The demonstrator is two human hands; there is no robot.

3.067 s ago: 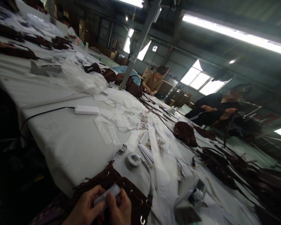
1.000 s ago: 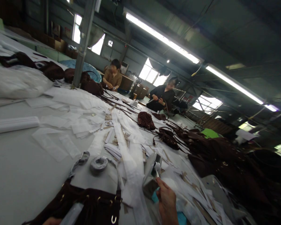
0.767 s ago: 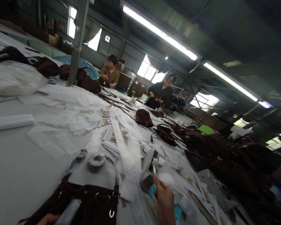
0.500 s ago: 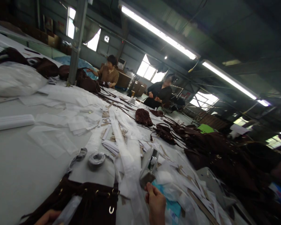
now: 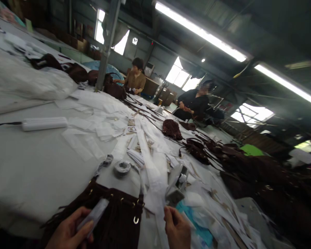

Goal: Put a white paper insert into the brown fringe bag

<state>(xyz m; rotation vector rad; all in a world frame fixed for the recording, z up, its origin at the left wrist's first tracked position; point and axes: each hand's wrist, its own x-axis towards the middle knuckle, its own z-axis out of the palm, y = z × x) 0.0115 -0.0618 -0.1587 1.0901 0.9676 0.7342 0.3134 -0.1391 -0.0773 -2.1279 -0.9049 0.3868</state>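
Observation:
My left hand [image 5: 69,230] is closed around a narrow strip wrapped in clear plastic [image 5: 97,211], held over a dark brown fringed bag [image 5: 119,216] with gold rings along its top. My right hand [image 5: 178,229] is pinched, thumb against forefinger, just below the front of a grey tape dispenser [image 5: 175,193]. Whatever lies between those fingertips is too small to make out. A coiled strap in wrapping [image 5: 122,168] rests beyond the bag, and a wrapped strap end [image 5: 105,162] runs up from the bag's left corner.
White paper and plastic sheets [image 5: 155,166] are strewn over the middle of the table. Brown bags [image 5: 264,180] are heaped on the right. A white box-shaped device [image 5: 44,123] with a black cable lies left. Two people [image 5: 137,79] work at the far side; a post [image 5: 107,48] rises there.
The view has swung left. My left hand has come further into view with the wrapped strip. My right hand has drawn slightly away from the dispenser's front, still pinched.

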